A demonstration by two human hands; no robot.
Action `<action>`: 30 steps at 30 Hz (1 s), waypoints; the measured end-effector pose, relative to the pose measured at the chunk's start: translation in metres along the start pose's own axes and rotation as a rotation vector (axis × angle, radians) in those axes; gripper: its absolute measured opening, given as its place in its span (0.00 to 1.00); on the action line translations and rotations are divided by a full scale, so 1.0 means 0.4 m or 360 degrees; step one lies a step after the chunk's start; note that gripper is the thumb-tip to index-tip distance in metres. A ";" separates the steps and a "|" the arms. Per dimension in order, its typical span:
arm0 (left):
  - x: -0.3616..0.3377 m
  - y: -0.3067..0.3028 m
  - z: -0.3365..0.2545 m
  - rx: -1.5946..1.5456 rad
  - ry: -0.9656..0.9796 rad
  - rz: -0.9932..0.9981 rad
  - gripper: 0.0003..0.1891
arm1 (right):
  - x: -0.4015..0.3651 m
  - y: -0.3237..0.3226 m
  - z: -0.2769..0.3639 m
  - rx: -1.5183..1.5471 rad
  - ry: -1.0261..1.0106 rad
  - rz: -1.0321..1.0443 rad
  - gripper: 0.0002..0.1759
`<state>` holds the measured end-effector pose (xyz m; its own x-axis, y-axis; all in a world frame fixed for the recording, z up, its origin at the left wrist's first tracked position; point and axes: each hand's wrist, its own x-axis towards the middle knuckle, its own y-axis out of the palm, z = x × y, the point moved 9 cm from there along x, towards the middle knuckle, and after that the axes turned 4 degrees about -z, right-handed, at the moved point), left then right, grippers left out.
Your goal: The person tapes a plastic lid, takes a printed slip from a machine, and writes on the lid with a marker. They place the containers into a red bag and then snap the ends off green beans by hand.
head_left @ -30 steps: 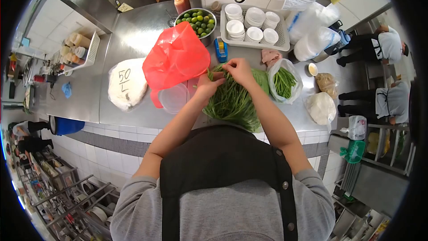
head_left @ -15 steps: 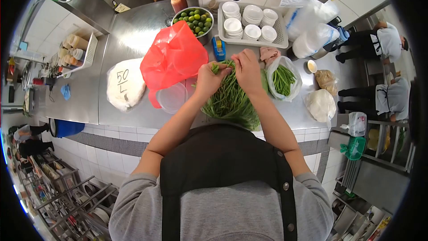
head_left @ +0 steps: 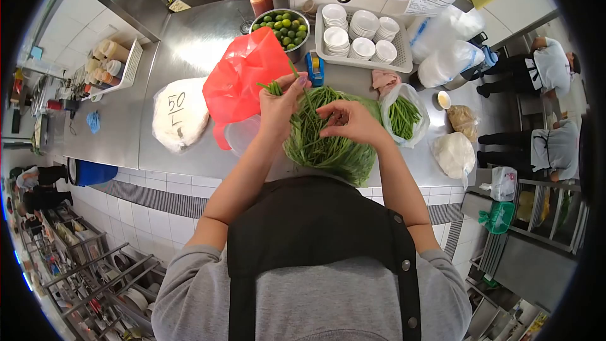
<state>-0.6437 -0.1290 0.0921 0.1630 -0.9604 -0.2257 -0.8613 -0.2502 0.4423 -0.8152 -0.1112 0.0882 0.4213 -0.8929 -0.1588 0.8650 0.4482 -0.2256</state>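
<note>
My left hand [head_left: 281, 106] is closed around a few green beans [head_left: 271, 88], their ends sticking out past the fingers and thumb. Below it lies a large heap of green beans [head_left: 309, 142] in a clear plastic bag [head_left: 361, 167]. Over the right side of that heap hovers my right hand [head_left: 353, 121], its fingers curved and apart, with nothing visible in them. A smaller white bag [head_left: 421, 127] of green beans stands to the right. Left of my left hand are a red plastic bag [head_left: 243, 79] and a clear round container [head_left: 238, 137], partly hidden by my forearm.
Behind are a bowl of limes [head_left: 307, 31], a blue tape dispenser [head_left: 315, 71] and a crate [head_left: 404, 63] of stacked white dishes. A white bag [head_left: 180, 117] marked "50" lies left; wrapped bags [head_left: 456, 151] sit right. Two people [head_left: 555, 145] stand at far right.
My hands, close together before, have separated. The right hand has dropped toward the heap and its fingers have spread; the left has shifted slightly left, still holding beans.
</note>
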 end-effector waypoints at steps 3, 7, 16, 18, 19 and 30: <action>-0.015 0.014 -0.023 0.0031 0.0042 -0.0025 0.13 | -0.003 0.014 0.055 -0.0074 0.0100 -0.0087 0.09; -0.014 -0.008 -0.006 -0.0243 -0.0087 -0.0133 0.12 | 0.010 -0.015 0.077 0.0204 -0.0351 -0.0475 0.07; -0.041 -0.055 0.051 -0.0661 -0.0505 0.0015 0.14 | 0.011 -0.078 -0.008 0.0344 -0.0201 -0.0608 0.05; -0.052 -0.051 0.078 -0.0685 -0.0639 0.0044 0.12 | 0.001 -0.024 -0.030 -0.0236 -0.0141 -0.0379 0.09; -0.057 -0.053 0.091 -0.0697 -0.0701 0.0055 0.12 | 0.000 0.005 -0.041 -0.0523 -0.0113 -0.0254 0.11; -0.069 -0.066 0.150 0.1200 -0.0035 0.0465 0.10 | -0.029 0.075 -0.099 -0.1000 -0.0549 -0.0140 0.06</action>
<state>-0.6543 -0.0887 0.0347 -0.1213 -0.9696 -0.2124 -0.9617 0.1678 -0.2166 -0.8050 -0.0855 0.0452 0.5090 -0.8429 0.1745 0.6233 0.2211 -0.7501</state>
